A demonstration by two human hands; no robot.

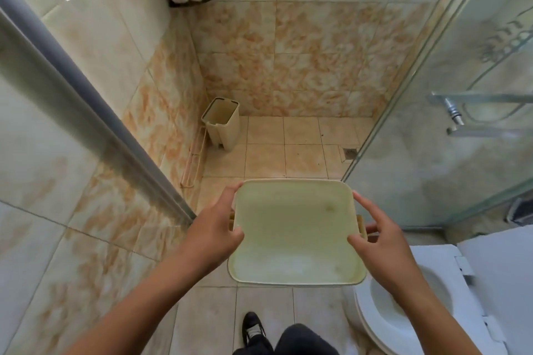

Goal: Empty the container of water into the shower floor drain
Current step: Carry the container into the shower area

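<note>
- Left hand [215, 229] is clamped on the left rim of the container [294, 232], thumb hooked over the inner edge and a fingertip up near the far left corner.
- Right hand [380, 242] sits on the right rim, fingers loosely spread, index finger stretched along the edge, thumb resting on the inside wall. Looks like a light grip, not a full clench.
- The container is a pale yellow-green plastic tub, square-ish with rounded corners and a thin rolled lip. There's a small tab-like handle poking out on each side by the hands.
- It's held up in the air about level, mouth facing the camera. The inside looks cloudy, whiter toward the near edge, with a small brownish smudge near the far right. Can't really tell how much water is in it.
- It's above the tiled floor [268, 158], right at the shower opening, between the sliding door frame [95, 124] on the left and the glass panel [432, 124] on the right.
- The floor drain [350, 153] is further in, right beside the bottom edge of the glass, well ahead of the tub.
- A beige bin [222, 124] sits in the far left corner, and the toilet [409, 311] is at lower right.
</note>
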